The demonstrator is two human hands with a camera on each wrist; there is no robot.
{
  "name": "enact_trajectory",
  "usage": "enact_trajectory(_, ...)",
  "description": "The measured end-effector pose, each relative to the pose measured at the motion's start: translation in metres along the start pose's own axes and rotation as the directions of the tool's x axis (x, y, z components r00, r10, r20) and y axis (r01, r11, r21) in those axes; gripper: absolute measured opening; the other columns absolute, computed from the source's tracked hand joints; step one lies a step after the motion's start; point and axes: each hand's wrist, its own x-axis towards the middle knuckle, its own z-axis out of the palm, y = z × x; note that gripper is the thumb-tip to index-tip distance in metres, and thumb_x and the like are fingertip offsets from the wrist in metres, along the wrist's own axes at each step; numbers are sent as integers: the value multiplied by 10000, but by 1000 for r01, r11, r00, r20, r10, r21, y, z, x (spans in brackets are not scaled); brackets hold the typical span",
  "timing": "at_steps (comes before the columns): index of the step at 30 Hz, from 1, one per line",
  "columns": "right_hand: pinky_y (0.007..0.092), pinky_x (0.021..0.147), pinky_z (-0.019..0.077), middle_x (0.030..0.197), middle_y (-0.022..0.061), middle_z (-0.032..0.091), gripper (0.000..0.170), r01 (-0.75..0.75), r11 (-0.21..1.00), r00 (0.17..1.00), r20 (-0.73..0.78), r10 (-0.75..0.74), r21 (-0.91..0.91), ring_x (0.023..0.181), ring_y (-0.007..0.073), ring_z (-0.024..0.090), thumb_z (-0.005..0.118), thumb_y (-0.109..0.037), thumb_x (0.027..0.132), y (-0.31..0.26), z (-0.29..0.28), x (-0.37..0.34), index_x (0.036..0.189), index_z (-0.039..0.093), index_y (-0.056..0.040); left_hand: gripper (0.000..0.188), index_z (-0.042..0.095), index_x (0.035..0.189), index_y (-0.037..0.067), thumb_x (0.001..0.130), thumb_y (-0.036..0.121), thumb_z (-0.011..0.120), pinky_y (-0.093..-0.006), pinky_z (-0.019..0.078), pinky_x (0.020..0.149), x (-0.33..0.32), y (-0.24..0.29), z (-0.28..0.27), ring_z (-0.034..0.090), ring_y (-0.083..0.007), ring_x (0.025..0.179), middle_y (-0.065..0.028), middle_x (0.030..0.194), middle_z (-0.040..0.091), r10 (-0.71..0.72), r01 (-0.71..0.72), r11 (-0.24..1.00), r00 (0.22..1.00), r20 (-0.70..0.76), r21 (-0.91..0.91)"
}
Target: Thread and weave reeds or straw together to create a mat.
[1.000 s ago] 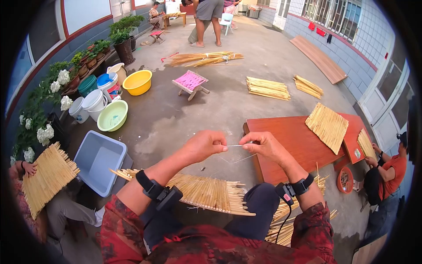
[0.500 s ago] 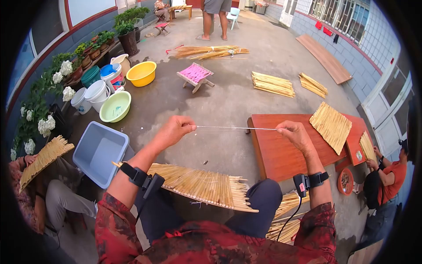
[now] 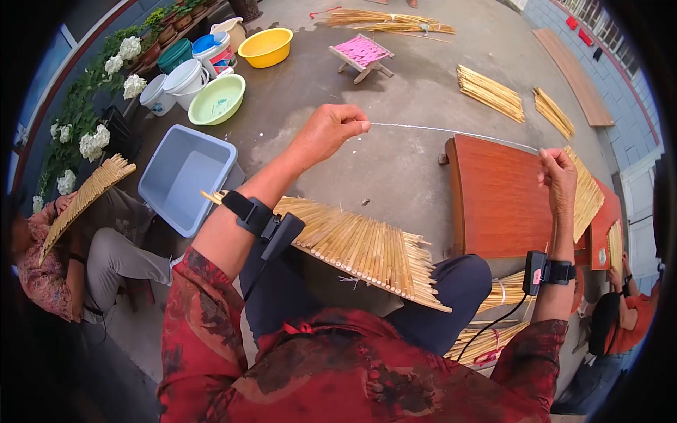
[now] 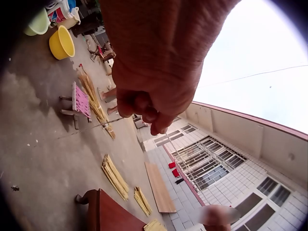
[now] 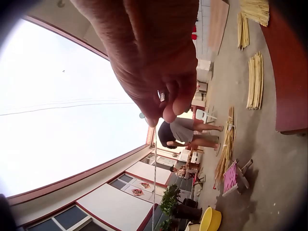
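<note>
A thin white string [image 3: 451,130] stretches nearly taut between both hands in the head view. My left hand [image 3: 330,132] pinches its left end between thumb and curled fingers. At the other end, my right hand [image 3: 557,171] pinches it, raised over the red-brown wooden table. The right wrist view shows the string [image 5: 155,178] running from the fingertips, with a ring on one finger. Across my lap lies a mat of straw-coloured stalks [image 3: 352,243], bound side by side, with loose thread at its lower edge. Neither hand touches it.
The red-brown table [image 3: 497,204] stands at right, bearing another stalk mat [image 3: 584,190]. A grey-blue tub [image 3: 187,176] is at left, beyond it a green basin [image 3: 217,100] and yellow basin [image 3: 266,48]. A pink-topped stool [image 3: 361,53] stands ahead. Seated people hold mats on both sides.
My hands have moved far apart from close together, drawing the string out between them. The right hand has gone right and the head view has turned downward and left.
</note>
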Motion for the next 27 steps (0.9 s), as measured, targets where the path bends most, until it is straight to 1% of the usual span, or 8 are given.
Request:
enact_trajectory(3,242,543,520,799,45,607,135,-12,963,1000,18,7,271,677,134,629,651,-166,864,-1,16,5,896,583,-54,173,627,846,27,872,197,611,-261,359,525,-11,-3,2,413,-83,571,13,622,467,-39,40,999,999,36,-14)
enact_trajectory(8,398,838,558,1066,157,603,168,-39,601,998,6,56,798,1044,268,612,603,-117,894,-19,75,18,988,551,12,134,633,940,51,861,159,634,-252,437,612,-37,-11,4,547,-119,694,-33,843,571,-13,10,1000,989,147,25)
enact_trajectory(10,387,814,561,992,125,609,170,-58,642,998,59,19,764,923,208,640,564,-114,917,-32,98,16,1011,549,27,258,599,1074,67,826,114,647,-301,450,835,-63,-12,4,584,-233,993,-104,1096,580,366,-331,878,930,-39,346)
enact_trajectory(12,361,771,565,897,80,594,176,-21,784,882,381,-278,621,757,136,608,523,-108,935,-46,133,7,1048,545,25,333,574,1120,72,803,117,665,-354,416,903,-95,-10,-10,542,-254,1084,-104,1149,569,345,-289,857,937,-59,426)
enact_trajectory(16,207,556,464,769,9,577,149,-64,998,725,685,64,-25,686,44,539,585,-110,898,-41,214,-54,1003,646,-23,447,557,1154,72,747,165,716,-497,335,1004,-164,-24,-15,517,-254,1157,-71,1181,570,289,-293,816,953,87,499)
enact_trajectory(18,262,590,491,775,46,620,143,-47,983,549,817,175,-178,690,129,591,598,-103,878,-29,246,-84,997,645,-41,440,568,1139,99,737,184,726,-513,310,1015,-185,-28,-8,524,-245,1146,-56,1162,577,265,-288,824,957,118,487)
enact_trajectory(20,333,658,505,840,105,641,146,402,911,408,909,-87,-93,751,253,619,608,-112,854,-1,263,-106,978,647,-46,433,580,1124,127,728,203,736,-529,286,1027,-197,-33,-4,531,-235,1135,-40,1142,583,235,-283,831,959,158,478)
enact_trajectory(27,371,712,500,844,127,632,145,268,956,368,930,13,-120,814,312,610,618,-116,835,19,271,-128,958,651,-48,203,624,911,177,721,132,679,-489,318,998,-200,-37,15,591,-169,982,21,929,590,444,-371,755,896,-5,541)
